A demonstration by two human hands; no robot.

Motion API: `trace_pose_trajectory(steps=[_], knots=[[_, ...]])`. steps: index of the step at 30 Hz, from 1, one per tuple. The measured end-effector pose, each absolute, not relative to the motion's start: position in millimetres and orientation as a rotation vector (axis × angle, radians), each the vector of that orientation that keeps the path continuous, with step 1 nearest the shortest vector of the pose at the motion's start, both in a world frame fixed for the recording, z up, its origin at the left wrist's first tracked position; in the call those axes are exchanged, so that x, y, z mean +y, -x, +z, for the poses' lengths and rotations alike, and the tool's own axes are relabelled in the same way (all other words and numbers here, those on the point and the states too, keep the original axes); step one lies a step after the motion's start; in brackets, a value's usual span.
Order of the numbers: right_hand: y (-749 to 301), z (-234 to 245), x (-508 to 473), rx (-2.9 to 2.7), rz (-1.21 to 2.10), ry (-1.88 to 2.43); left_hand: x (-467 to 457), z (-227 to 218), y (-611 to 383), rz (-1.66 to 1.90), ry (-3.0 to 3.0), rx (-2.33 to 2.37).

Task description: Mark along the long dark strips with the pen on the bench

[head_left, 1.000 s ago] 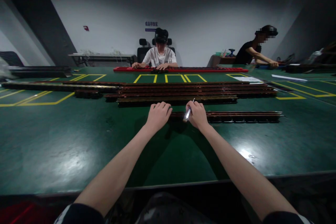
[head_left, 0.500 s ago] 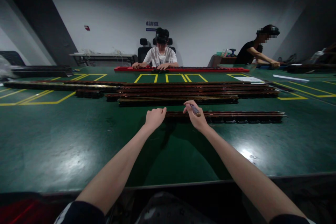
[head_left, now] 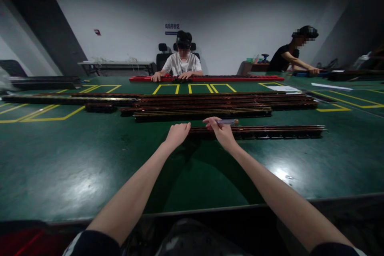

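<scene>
Near the middle of the green table (head_left: 105, 172), just short of the stacked bars (head_left: 204, 104), your two hands work apart from each other at the near bar (head_left: 279, 132). That bar lies sideways before you, roughly parallel with the stack and separated from it by a strip of bare table, probably so that you can reach it without disturbing the others. Your left hand (head_left: 177, 133) is at the bar's left end, fingers curled and turned away from you. It seems placed there to steady the piece, though you cannot tell from this angle whether the fingers are clamped on it, as the back of the hand hides them. Your right hand (head_left: 222, 131) is closed around a slim tool (head_left: 228, 122), its handle pointing right across the top of the hand and its other end leading left past your fingertips. Such a hold, more like a pen grip than a fist, likely favours fine control over force. The bar's longer part runs out to your right, lying on the table, which presumably bears its weight and leaves your hands free for the left end.
</scene>
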State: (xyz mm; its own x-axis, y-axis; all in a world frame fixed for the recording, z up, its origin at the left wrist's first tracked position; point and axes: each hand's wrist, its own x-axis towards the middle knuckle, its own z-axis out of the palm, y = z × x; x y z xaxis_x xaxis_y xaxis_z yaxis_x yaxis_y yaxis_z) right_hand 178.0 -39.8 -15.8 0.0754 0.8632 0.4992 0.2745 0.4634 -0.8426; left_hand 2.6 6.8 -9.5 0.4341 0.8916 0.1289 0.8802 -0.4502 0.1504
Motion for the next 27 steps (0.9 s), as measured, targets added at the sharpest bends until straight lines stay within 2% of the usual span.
trace_pose_trajectory(steps=[15,27], knots=[[-166.7,-16.0,-43.5,-1.423,0.894,1.021,4.8,-8.0,-4.5,0.188,-2.727,1.606],[-165.2,-21.1,-41.6,-1.494,0.851,1.061,5.1,-8.6,-4.3,0.084,-2.832,1.616]])
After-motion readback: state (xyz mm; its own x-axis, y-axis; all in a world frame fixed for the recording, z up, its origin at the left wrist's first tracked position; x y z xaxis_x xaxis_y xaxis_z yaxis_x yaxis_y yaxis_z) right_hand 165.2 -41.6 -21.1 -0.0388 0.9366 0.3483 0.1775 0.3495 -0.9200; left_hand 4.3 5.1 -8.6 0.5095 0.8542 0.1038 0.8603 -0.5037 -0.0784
